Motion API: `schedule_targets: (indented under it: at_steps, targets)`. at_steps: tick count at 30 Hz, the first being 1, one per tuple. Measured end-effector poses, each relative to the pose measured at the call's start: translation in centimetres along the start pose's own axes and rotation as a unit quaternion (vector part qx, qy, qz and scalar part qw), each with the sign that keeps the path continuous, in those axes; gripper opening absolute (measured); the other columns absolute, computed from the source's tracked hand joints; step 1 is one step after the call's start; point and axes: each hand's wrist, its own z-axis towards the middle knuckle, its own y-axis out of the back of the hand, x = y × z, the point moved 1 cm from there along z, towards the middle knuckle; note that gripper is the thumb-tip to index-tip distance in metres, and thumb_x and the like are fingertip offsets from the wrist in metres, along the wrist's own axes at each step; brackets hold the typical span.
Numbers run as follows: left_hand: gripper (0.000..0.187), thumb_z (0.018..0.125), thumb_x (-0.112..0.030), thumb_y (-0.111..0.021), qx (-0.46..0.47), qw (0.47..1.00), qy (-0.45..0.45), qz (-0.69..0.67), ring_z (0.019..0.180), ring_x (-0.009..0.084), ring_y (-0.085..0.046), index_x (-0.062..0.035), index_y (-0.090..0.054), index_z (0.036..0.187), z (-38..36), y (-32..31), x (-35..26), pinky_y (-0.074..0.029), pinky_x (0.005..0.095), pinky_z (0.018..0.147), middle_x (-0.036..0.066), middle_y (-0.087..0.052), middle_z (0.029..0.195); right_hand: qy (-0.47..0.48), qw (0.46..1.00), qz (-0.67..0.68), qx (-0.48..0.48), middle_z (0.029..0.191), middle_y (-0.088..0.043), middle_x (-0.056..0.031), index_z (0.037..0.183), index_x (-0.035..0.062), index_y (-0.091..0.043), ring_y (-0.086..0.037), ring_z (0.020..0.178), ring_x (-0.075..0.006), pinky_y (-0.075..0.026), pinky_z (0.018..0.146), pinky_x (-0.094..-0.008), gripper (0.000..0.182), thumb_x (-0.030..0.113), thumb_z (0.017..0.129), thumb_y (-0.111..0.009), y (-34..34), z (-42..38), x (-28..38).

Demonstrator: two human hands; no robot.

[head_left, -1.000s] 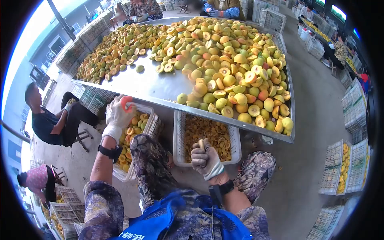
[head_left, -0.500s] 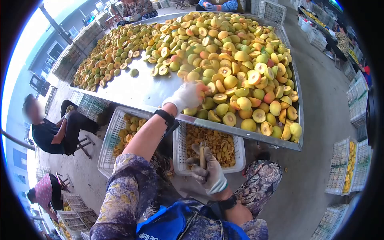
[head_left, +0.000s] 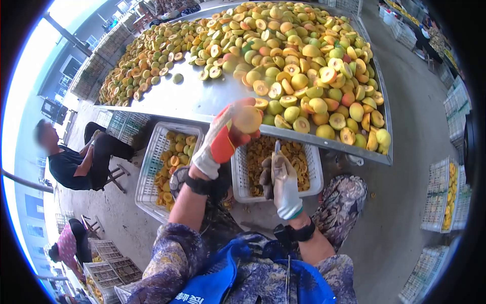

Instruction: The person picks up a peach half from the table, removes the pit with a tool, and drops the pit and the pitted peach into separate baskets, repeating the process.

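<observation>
My left hand (head_left: 218, 142), in a white glove with an orange-red palm, is closed around a yellow peach half (head_left: 247, 120) just in front of the metal table edge (head_left: 329, 144). My right hand (head_left: 283, 177), in a stained white glove, grips a small metal-tipped hand tool (head_left: 277, 147), tip pointing up; most of its handle is hidden by the fingers. It hovers over a white basket (head_left: 316, 175) of small orange-brown fruit pieces (head_left: 299, 161). Many peach halves (head_left: 298, 81), some with their pits showing, are heaped on the table beyond both hands.
Left of my knees stands another white basket (head_left: 147, 175) with peach halves in it. A seated person (head_left: 71, 162) is at the left, another bends (head_left: 68, 243) lower left. Stacked crates (head_left: 435, 197) line the right side. A metal rim borders the table.
My left hand has come back from the heap toward me and now holds a peach half. My right hand has moved up and right, with the tool still in it. The view has shifted slightly.
</observation>
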Motion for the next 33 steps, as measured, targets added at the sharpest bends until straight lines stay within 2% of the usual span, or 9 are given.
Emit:
schedule_targets:
  at_steps: [2, 4, 5, 8, 14, 19, 22, 28, 33]
  targets:
    - [0.056, 0.107, -0.047, -0.055, -0.025, 0.999, 0.023, -0.025, 0.091, 0.0175, -0.072, -0.0084, -0.054, 0.148, -1.4, -1.5, 1.6, -0.06, 0.0231, 0.067, 0.013, -0.07, 0.124, 0.096, 0.994, -0.053, -0.002, 0.072, -0.06, 0.0017, 0.104, 0.0107, -0.062, -0.053, 0.051, -0.0079, -0.035, 0.039, -0.0232, 0.051, 0.062, 0.103, -0.056, 0.2, 0.4, -1.1]
    - [0.055, 0.105, -0.048, -0.059, -0.049, 0.998, 0.014, -0.035, 0.086, 0.0159, -0.071, -0.0095, -0.058, 0.144, -2.8, -3.3, 3.1, -0.058, 0.0247, 0.065, 0.008, -0.071, 0.118, 0.097, 0.994, -0.059, 0.01, 0.081, -0.06, 0.0019, 0.103, 0.0097, -0.061, -0.052, 0.06, -0.0054, -0.039, 0.047, -0.0226, 0.042, 0.052, 0.106, -0.058, 0.5, 0.0, -1.1]
    - [0.056, 0.105, -0.049, -0.059, -0.053, 0.998, 0.002, -0.022, 0.092, 0.0136, -0.068, -0.0106, -0.059, 0.144, -3.3, -3.9, 3.7, -0.056, 0.0252, 0.068, 0.006, -0.071, 0.119, 0.114, 0.991, -0.066, 0.009, 0.082, -0.059, 0.0021, 0.103, 0.0094, -0.061, -0.05, 0.062, -0.0047, -0.039, 0.05, -0.0226, 0.04, 0.05, 0.106, -0.058, 0.3, 0.0, -1.2]
    - [0.054, 0.106, -0.046, -0.058, -0.082, 0.996, -0.037, 0.0, 0.112, 0.015, -0.065, -0.0074, -0.06, 0.144, -4.2, -5.8, 4.3, -0.054, 0.0297, 0.091, 0.005, -0.069, 0.127, 0.161, 0.976, -0.144, -0.013, 0.083, -0.058, 0.0013, 0.102, 0.0042, -0.062, -0.045, 0.067, -0.0084, -0.04, 0.059, -0.0274, 0.035, 0.039, 0.109, -0.058, 0.3, -0.1, -1.1]
    - [0.05, 0.108, -0.038, -0.055, -0.06, 0.993, -0.095, 0.049, 0.124, 0.0202, -0.061, -0.0001, -0.062, 0.139, -3.9, -5.5, 6.0, -0.045, 0.0361, 0.109, 0.009, -0.066, 0.134, 0.165, 0.956, -0.241, -0.033, 0.084, -0.066, -0.0119, 0.109, -0.0021, -0.063, -0.056, 0.071, -0.0185, -0.049, 0.066, -0.0367, 0.032, 0.028, 0.111, -0.054, -0.4, -0.6, -0.7]
    - [0.047, 0.109, -0.038, -0.054, -0.086, 0.989, -0.112, 0.047, 0.121, 0.0204, -0.061, -0.0002, -0.064, 0.135, -4.3, -6.2, 6.4, -0.046, 0.0359, 0.107, 0.01, -0.067, 0.131, 0.185, 0.953, -0.234, -0.048, 0.081, -0.067, -0.0141, 0.111, -0.0024, -0.063, -0.059, 0.069, -0.0216, -0.05, 0.068, -0.0381, 0.026, 0.019, 0.11, -0.049, -0.8, -0.7, -1.5]
    - [0.047, 0.109, -0.039, -0.053, -0.094, 0.988, -0.111, 0.049, 0.119, 0.0204, -0.061, -0.0003, -0.065, 0.133, -4.4, -6.0, 6.7, -0.046, 0.0359, 0.107, 0.011, -0.067, 0.13, 0.151, 0.956, -0.247, -0.04, 0.084, -0.068, -0.0161, 0.114, -0.003, -0.062, -0.063, 0.073, -0.0235, -0.052, 0.07, -0.0372, 0.026, 0.018, 0.11, -0.047, -0.8, -0.7, -2.0]
    - [0.048, 0.109, -0.041, -0.052, -0.087, 0.987, -0.109, 0.083, 0.115, 0.0192, -0.062, -0.0002, -0.067, 0.129, -4.4, -5.1, 7.4, -0.047, 0.0357, 0.104, 0.01, -0.069, 0.126, 0.148, 0.964, -0.221, -0.024, 0.088, -0.068, -0.017, 0.113, -0.0035, -0.062, -0.061, 0.077, -0.0217, -0.051, 0.073, -0.0361, 0.028, 0.02, 0.111, -0.046, -0.9, -0.6, -3.1]
    - [0.044, 0.109, -0.038, -0.053, -0.109, 0.985, -0.105, 0.082, 0.107, 0.0173, -0.065, -0.0008, -0.071, 0.122, -4.5, -5.6, 7.1, -0.051, 0.0348, 0.096, 0.009, -0.072, 0.119, 0.069, 0.987, -0.147, 0.016, 0.088, -0.066, -0.0157, 0.111, -0.0028, -0.062, -0.063, 0.079, -0.0245, -0.052, 0.077, -0.0366, 0.026, 0.017, 0.11, -0.045, -0.9, -1.5, -2.1]
